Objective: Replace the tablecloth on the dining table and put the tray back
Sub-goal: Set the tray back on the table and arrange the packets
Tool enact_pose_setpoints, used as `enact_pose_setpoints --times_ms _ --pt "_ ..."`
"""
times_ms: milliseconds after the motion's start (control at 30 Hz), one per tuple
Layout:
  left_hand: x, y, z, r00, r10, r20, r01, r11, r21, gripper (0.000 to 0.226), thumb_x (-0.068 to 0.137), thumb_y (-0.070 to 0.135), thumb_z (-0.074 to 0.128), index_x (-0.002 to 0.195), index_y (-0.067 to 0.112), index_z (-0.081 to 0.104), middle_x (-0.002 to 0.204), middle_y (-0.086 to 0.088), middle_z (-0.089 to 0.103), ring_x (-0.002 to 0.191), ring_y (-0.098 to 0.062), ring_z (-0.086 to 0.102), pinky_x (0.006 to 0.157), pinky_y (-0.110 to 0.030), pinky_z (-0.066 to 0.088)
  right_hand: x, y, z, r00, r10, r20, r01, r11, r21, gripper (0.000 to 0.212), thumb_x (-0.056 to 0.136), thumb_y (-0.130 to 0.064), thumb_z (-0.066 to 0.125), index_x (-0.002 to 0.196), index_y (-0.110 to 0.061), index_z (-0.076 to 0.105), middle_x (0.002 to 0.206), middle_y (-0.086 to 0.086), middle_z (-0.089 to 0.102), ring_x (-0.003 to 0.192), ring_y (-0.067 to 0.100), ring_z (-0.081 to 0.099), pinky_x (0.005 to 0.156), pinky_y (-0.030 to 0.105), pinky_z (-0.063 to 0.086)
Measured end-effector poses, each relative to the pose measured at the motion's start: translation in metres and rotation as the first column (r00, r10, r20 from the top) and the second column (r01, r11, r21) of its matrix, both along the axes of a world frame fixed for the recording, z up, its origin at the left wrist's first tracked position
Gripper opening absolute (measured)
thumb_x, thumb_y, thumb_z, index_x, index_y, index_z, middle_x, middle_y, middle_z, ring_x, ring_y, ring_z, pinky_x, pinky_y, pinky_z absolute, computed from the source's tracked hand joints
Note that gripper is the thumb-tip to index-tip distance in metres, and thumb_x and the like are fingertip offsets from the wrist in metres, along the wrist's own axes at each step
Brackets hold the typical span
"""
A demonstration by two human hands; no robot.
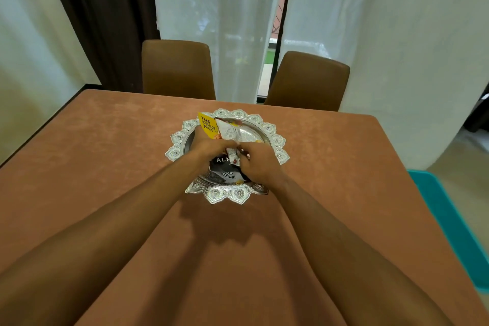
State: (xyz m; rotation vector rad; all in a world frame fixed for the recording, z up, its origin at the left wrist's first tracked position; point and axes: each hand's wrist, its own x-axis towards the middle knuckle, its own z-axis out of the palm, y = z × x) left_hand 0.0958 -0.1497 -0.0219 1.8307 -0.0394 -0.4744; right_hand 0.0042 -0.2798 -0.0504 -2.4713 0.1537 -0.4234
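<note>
Already the rust-brown cloth (105,167) lies flat across the desk (43,126), reaching every edge in view, so the cloth step looks done.

At upper left hangs a dark curtain (105,21), and beside it stands the left chair (177,69), pushed in at the far edge.

The left hand (211,148) reaches in from the lower left, its fingers curled down over the packets. Whether its grip has hold of one I cannot tell, since the fingers are hidden.

A yellow packet (207,126) leans up at the upper left of the tray (277,140). The silver, petal-rimmed tray sits at mid-frame on the cloth, which suggests it has been put back and only its load is being tidied. It is roughly central on the desk, probably as a centrepiece within reach of the seats.

A white packet (230,131) slants down between the hands, over a black packet (225,172) lying low in the tray.

The right hand (258,164) meets the left over the middle. Its grip seems pinched on the white packet's lower end, likely to tuck it in so nothing spills over the rim.

The right chair (308,79) stands further along, with pale curtains (397,47) behind it. A teal object (449,219) lies off the desk at right.
</note>
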Motion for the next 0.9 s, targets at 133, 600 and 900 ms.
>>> enact_pose_setpoints --times_ms 133,600,900 --pt "0.002 0.005 0.007 0.999 -0.029 0.038 0.028 0.999 0.041 0.075 0.054 0.008 0.091 0.117 0.014 0.051 0.098 -0.006 0.069 0.089 -0.024 0.069 0.052 -0.029 0.054 0.0 0.002 0.01 1.0 -0.03 -0.003 0.03 0.999 0.034 0.041 0.086 -0.019 0.051 0.117 -0.015 0.076 0.102 0.009 0.078 0.09 0.027 0.068 0.077 0.033 0.049" --pt "0.066 0.053 0.048 0.922 -0.207 0.327 0.115 0.953 0.279 0.068 0.068 -0.001 0.086 0.124 0.02 0.054 0.115 -0.003 0.067 0.104 -0.025 0.065 0.088 -0.045 0.057 0.039 0.0 0.025 0.968 -0.249 -0.018 0.238 0.9 0.366 0.014 0.087 -0.016 0.077 0.099 -0.022 0.078 0.09 -0.008 0.076 0.085 0.009 0.071 0.083 0.037 0.06" --pt "0.084 0.024 0.073 0.795 -0.502 0.34 0.341 0.834 0.434 0.058 0.07 0.001 0.085 0.117 0.021 0.06 0.112 -0.001 0.068 0.104 -0.025 0.065 0.092 -0.049 0.055 0.047 0.016 0.0 0.982 -0.187 0.015 0.18 0.962 0.203 0.014 0.08 -0.007 0.071 0.082 -0.02 0.076 0.076 -0.01 0.07 0.072 0.011 0.066 0.071 0.031 0.056"
